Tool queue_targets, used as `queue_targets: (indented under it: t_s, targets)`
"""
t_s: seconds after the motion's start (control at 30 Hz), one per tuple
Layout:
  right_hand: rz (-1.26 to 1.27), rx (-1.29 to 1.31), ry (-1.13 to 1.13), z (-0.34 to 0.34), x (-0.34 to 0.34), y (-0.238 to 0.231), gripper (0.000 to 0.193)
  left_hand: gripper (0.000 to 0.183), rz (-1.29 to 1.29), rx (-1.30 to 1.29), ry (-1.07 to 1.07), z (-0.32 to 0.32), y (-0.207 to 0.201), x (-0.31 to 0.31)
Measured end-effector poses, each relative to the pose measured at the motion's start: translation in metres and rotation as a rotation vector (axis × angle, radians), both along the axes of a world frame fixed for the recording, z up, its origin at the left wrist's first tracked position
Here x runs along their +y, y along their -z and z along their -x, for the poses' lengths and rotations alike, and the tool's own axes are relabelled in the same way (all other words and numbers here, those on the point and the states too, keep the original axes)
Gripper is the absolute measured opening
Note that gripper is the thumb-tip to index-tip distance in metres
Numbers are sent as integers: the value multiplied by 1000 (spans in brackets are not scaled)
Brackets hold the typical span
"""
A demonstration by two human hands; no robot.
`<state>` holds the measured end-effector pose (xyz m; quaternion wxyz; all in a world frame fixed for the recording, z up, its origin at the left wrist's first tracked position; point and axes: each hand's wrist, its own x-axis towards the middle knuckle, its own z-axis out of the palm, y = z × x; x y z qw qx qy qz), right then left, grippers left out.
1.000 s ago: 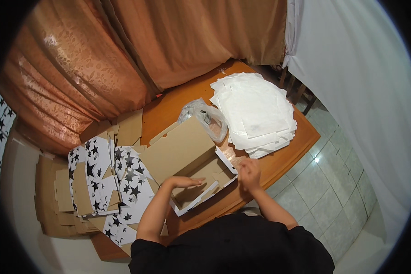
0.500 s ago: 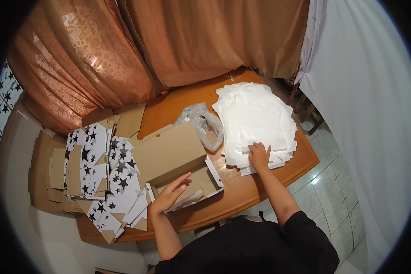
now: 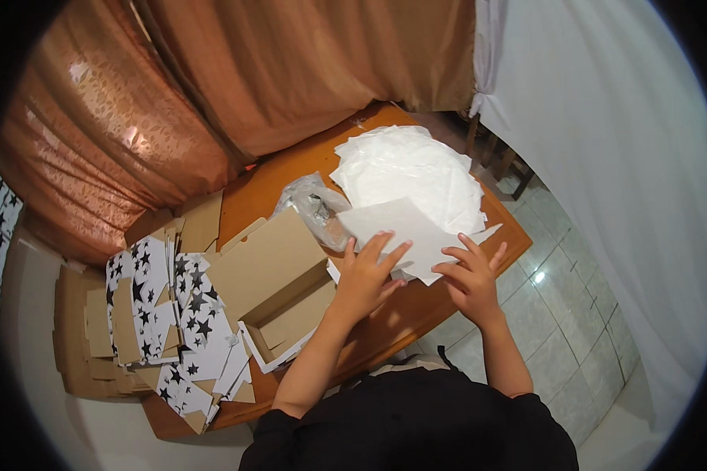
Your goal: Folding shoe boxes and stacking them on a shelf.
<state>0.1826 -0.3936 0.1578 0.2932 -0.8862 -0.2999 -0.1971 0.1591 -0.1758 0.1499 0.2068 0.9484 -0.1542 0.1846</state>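
Head view. The left hand (image 3: pixel 361 281) is positioned at the near left part of a loose white sheet (image 3: pixel 407 228). Its fingers (image 3: pixel 375 246) are spread and overlap the sheet from the near side; whether they pinch it cannot be told from this angle. The right hand (image 3: pixel 474 286) is positioned near the right part of the same sheet. Its fingers (image 3: pixel 457 271) are spread and slightly bent at the near edge; a firm grip cannot be confirmed. The two hands are apart, with the near corner of the sheet between them.

The loose sheet lies in front of, and partly over, a stack of white sheets (image 3: pixel 408 169). The stack has uneven edges and occupies the far right part of the wooden bench (image 3: pixel 404 318). The left corner of the loose sheet reaches toward a clear plastic bag (image 3: pixel 310 200), which is located between the stack and an open cardboard box (image 3: pixel 267 255).

The box stands to the left of the left hand. Its lid is folded back, its interior is plain brown, and its rim is white. To the left of the box, flat cardboard pieces with black stars (image 3: pixel 199 310) lie in an overlapping pile. Plain brown cardboard (image 3: pixel 78 337) is located at the far left. A brown curtain (image 3: pixel 306 63) hangs behind the bench; a white cloth (image 3: pixel 597 118) hangs at the right.
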Motion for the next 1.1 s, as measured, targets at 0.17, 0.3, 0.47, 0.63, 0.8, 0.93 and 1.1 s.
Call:
queue_targets:
  t_s: [0.17, 0.3, 0.47, 0.63, 0.8, 0.93, 1.1]
  targets:
    - [-349, -78, 325, 18, -17, -19, 37, 12, 267, -123, 159, -14, -4, -12]
    - [-606, 109, 338, 7, -19, -7, 90, 9, 441, -33, 90, -8, -28, 10]
    - [-598, 516, -20, -17, -14, 25, 97, 10, 1035, 112, 85, 26, -43, 36]
    - [-596, 694, -336, -38, 17, 35, 84, 16, 1248, -17, -62, 63, -34, 68]
    - [-560, 1233, -655, -43, 57, 54, 41, 22, 1190, -86, -394, 98, -9, 107]
    - [-428, 1266, -589, -27, 98, 87, 22, 26, 1119, -175, -679, 116, 18, 134]
    - [-392, 1258, -540, 5, 135, 105, 37, 26, 1065, -158, -925, 150, 48, 177]
